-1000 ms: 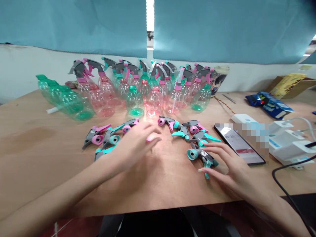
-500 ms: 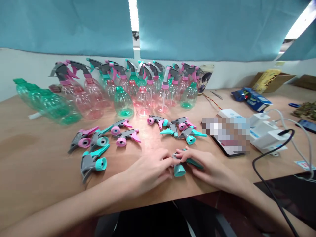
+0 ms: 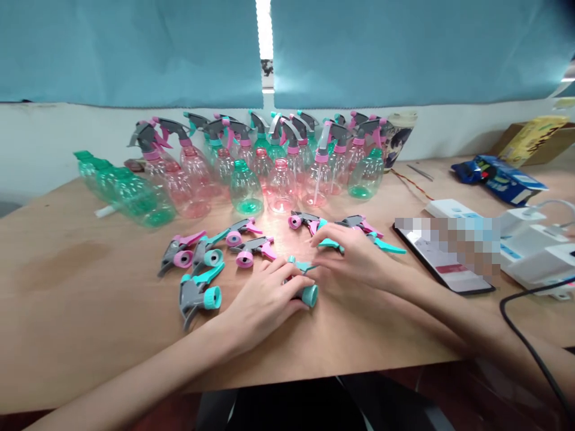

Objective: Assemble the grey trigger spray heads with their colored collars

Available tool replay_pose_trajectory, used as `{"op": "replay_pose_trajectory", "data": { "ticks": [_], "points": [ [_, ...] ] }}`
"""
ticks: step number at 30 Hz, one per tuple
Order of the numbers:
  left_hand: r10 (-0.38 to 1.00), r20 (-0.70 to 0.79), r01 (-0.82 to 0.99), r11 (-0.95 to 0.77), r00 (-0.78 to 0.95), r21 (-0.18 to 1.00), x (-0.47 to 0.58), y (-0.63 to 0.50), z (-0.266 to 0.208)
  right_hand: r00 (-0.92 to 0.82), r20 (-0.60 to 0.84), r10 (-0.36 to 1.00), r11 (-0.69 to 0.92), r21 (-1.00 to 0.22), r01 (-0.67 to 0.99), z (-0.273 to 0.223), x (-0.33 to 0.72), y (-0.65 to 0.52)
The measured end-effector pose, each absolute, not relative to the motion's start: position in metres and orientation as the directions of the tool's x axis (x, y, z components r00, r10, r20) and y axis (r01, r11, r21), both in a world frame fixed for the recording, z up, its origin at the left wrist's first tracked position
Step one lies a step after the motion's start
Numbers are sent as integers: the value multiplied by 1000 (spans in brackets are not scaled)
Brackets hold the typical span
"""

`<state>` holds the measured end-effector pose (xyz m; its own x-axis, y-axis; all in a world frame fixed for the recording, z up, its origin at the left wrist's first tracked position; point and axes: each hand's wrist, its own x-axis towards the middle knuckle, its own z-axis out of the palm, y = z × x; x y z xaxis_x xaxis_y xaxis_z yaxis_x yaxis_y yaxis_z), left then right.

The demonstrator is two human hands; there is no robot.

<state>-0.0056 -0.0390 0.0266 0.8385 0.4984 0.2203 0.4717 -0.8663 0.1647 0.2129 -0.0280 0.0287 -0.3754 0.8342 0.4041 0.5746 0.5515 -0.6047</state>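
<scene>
My left hand (image 3: pixel 269 294) is closed around a grey spray head with a teal collar (image 3: pixel 310 295), low over the tabletop; the fingers hide most of its body. My right hand (image 3: pixel 353 256) hovers over the right-hand group of spray heads, fingers apart and slightly bent. It partly covers a spray head with a teal trigger (image 3: pixel 331 243). Beside it lie a pink-and-grey spray head (image 3: pixel 303 222) and another with a pink trigger (image 3: pixel 359 224). Left of my left hand lie several more, among them a teal-collared one (image 3: pixel 197 296) and a pink-collared one (image 3: pixel 251 249).
Behind stand several pink and green bottles, some topped with spray heads, such as an open green bottle (image 3: pixel 246 190). Right are a phone (image 3: pixel 442 257), white chargers (image 3: pixel 534 239), a black cable (image 3: pixel 516 296) and a blue packet (image 3: pixel 507 179). The table edge runs along the front.
My right hand has left the teal spray head and moved up and away to the other spray heads. My left hand keeps that spray head, now turned sideways. The view has swung left.
</scene>
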Motion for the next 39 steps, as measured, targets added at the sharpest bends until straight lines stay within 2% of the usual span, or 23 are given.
{"op": "replay_pose_trajectory", "data": {
  "ticks": [2,5,8,12,14,16,23,29,39],
  "points": [
    [567,197,521,-818,800,244,-6,-40,29,-336,424,841,541,-649,536,40,213,-25],
    [626,196,557,-769,755,313,-8,-41,32,-280,360,890,452,-779,434,47,206,-28],
    [639,339,519,-764,690,384,-12,-41,34,-287,227,931,314,-898,308,40,195,-35],
    [575,598,458,-815,558,356,-16,-39,33,-332,19,943,29,-999,26,29,185,-43],
    [541,636,440,-835,550,330,-17,-37,31,-398,-40,916,-95,-988,-120,28,184,-45],
    [552,627,445,-829,550,339,-17,-37,28,-436,-50,899,-145,-972,-186,27,183,-45],
    [593,592,423,-805,545,417,-10,-41,21,-448,-131,884,-186,-979,-80,20,177,-50],
    [617,571,402,-786,542,469,-12,-44,22,-541,-208,815,-310,-945,-104,12,171,-56],
    [616,574,405,-788,540,464,-14,-44,19,-521,-205,829,-319,-937,-139,8,167,-60]
  ]
}}
